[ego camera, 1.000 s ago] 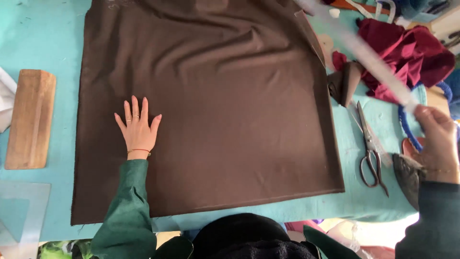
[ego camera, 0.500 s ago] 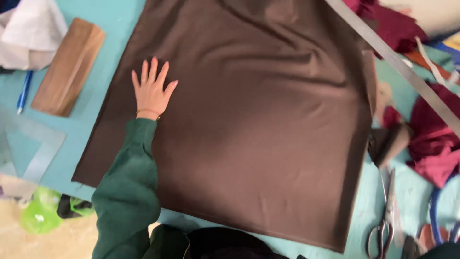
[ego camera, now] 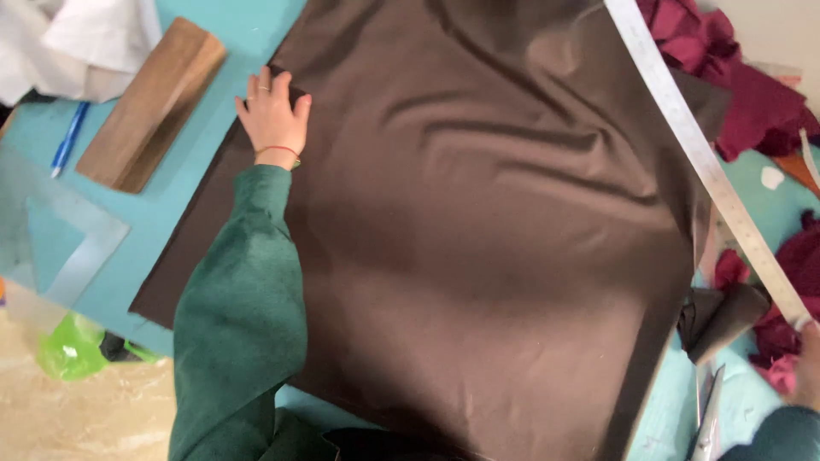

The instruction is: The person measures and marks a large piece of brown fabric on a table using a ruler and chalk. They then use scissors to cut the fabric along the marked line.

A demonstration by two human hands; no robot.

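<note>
**A:** Where is your left hand?

**B:** Your left hand lies flat on the brown cloth, near its far left edge. Your fingers are close together and point away from you. The hand holds nothing; it only presses down on the cloth. There is a thin red band on that wrist, and your green sleeve lies over the cloth below it.

**A:** And your right hand?

**B:** You can see only a bit of it at the right edge. It touches the near end of the long ruler. I cannot tell if your fingers are closed around it.

**A:** Where does the ruler go?

**B:** It slants from that hand up across the right side of the cloth to the top.

**A:** How does the cloth lie?

**B:** It is spread out on the blue table, turned a bit, with soft folds in the middle.

**A:** What else is near?

**B:** A wood block sits left of your left hand. A blue pen and a clear triangle lie farther left. Dark red scraps are piled on the right. Scissors lie near your right hand.
</note>
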